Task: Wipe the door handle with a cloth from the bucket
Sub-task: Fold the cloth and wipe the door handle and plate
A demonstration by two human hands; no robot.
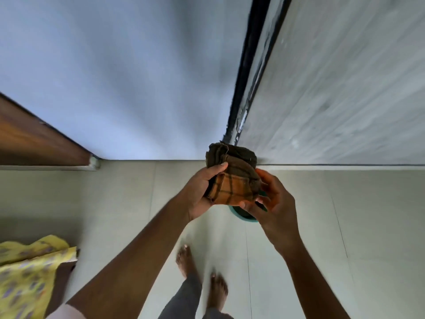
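A bunched cloth [232,173], dark brown with an orange checked part, is held up in front of me. My left hand [202,192] grips its left side, thumb on top. My right hand [273,199] holds its lower right edge with the fingers curled around it. Directly below the cloth, a teal bucket [243,216] stands on the floor, mostly hidden by my hands; only its near rim shows. The grey door [345,88] fills the right of the view, with its dark edge [250,65] beside the wall. No door handle is visible.
A pale blue wall [126,77] is straight ahead. A brown wooden panel [34,139] stands at the left. Yellow patterned fabric [27,272] lies at the lower left. My bare feet [200,272] stand on light floor tiles [345,226].
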